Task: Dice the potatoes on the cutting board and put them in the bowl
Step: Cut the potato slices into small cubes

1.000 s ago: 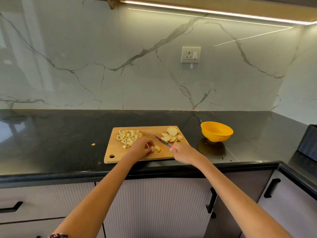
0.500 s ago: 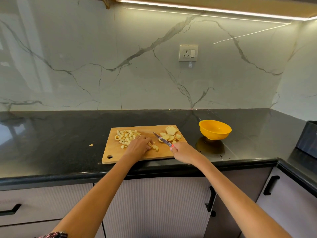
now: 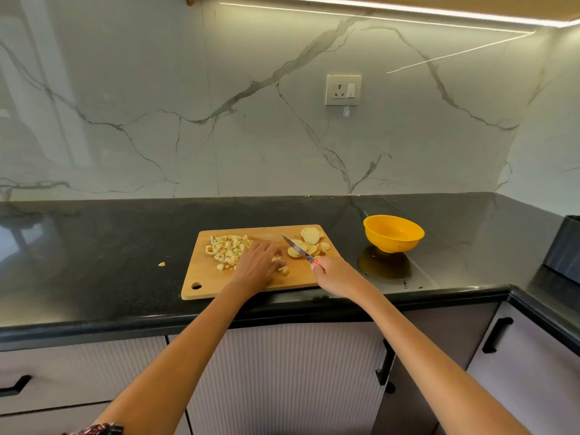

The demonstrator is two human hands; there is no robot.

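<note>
The left hand (image 3: 257, 262) covers some potato cubes (image 3: 228, 250) — what its fingertips touch cannot be told. The knife (image 3: 298, 248) handle is buried in the right hand (image 3: 337, 276). A dark box (image 3: 565, 246) is cut off at the right edge — too little shows to identify.

— Cutting board (image 3: 201, 277)? 
— Wooden, flat on dark surface (image 3: 94, 246), hanging hole at near left corner.
— Potatoes?
— Pale diced pieces (image 3: 227, 246) heaped at left; round slices (image 3: 310, 238) piled at far right.
— Bowl (image 3: 394, 233)?
— Yellow, upright, right of board, apart from it.
</note>
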